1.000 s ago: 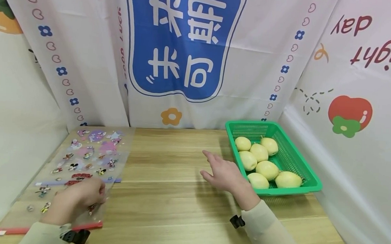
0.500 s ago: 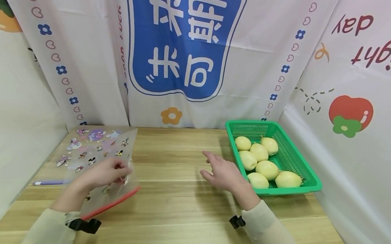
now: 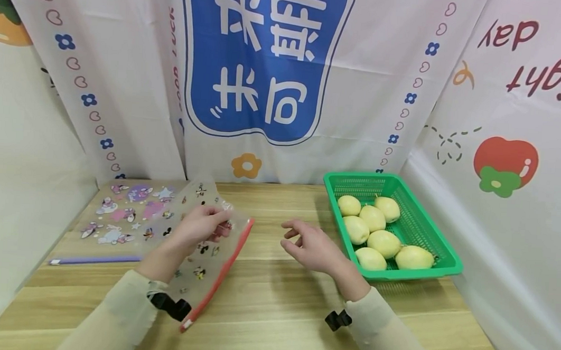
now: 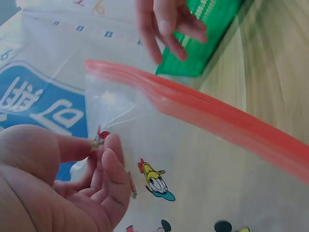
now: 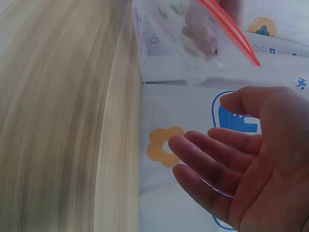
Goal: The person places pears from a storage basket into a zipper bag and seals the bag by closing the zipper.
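My left hand [image 3: 201,226] has its grip closed, thumb against fingers, on the film of the red bag [image 3: 211,264], which is held tilted over the surface [image 3: 273,312] and partly covers the flat bag [image 3: 128,209]. That pinch worries me: it has only thin film, so the red bag could slip, or its long red strip [image 3: 221,277] could twist. If the two bags touch, which I can't tell, static might drag the lower one along. My right hand [image 3: 312,248] has a loose, half-open grip with nothing in it, near the basket [image 3: 413,275]; a careless backward swing could knock the rim and bruise the pears [image 3: 383,244].
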The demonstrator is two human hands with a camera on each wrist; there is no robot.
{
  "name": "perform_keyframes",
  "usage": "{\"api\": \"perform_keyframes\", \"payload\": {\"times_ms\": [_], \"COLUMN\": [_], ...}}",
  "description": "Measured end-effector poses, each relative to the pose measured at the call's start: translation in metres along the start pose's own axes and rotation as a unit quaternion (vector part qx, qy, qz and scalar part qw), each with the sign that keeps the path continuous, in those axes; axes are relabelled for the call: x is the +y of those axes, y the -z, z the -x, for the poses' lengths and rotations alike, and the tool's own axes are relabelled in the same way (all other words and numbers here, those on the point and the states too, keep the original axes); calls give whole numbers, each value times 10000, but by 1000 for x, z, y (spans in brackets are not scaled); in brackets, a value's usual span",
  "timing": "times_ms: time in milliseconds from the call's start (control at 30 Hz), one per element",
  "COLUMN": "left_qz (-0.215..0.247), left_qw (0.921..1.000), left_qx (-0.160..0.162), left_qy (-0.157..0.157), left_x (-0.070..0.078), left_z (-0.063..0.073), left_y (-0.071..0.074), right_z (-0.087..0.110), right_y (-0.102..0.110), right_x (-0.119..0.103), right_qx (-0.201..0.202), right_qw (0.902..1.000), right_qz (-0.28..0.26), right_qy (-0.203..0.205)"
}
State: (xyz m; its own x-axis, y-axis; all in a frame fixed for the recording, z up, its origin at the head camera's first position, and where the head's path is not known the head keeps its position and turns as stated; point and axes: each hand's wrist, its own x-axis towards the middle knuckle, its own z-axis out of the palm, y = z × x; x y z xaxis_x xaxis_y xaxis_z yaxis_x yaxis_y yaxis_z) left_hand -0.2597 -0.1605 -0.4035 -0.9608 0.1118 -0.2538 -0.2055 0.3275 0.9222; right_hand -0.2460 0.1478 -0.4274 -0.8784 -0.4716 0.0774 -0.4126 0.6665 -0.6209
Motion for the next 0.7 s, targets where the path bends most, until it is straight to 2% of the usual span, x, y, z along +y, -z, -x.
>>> {"api": "perform_keyframes", "payload": {"times_ms": [100,200,300,433,567,700], "left_qz": [419,991,1682,2384,2894,3167], "left_qw": [9991,9950,9852,9693,9544,9448], "left_qx": [41,69,89,141,113,-3], "left_qy": [13,118,324,585,719,842], "left_x": [6,12,17,23,28,31], "left_z": [-8,-16,-24,-32,-38,-42], "left_y": [-11,-20,-27,-35,-39,-39], "right_z": [-1,-2,-3,-3,-4,-5], "right_y": [-2,-4,-6,-9,-11,-12], "right_x": [-2,-3,-4,-6,-11,-15], "right_qx": [-35,-91,-105,-101,-85,0], "right_qw": [9998,9993,9990,9982,9962,9969], "right_qz": [-186,-359,-436,-586,-836,-743], "right_qy": [-17,-47,-52,56,210,250]}}
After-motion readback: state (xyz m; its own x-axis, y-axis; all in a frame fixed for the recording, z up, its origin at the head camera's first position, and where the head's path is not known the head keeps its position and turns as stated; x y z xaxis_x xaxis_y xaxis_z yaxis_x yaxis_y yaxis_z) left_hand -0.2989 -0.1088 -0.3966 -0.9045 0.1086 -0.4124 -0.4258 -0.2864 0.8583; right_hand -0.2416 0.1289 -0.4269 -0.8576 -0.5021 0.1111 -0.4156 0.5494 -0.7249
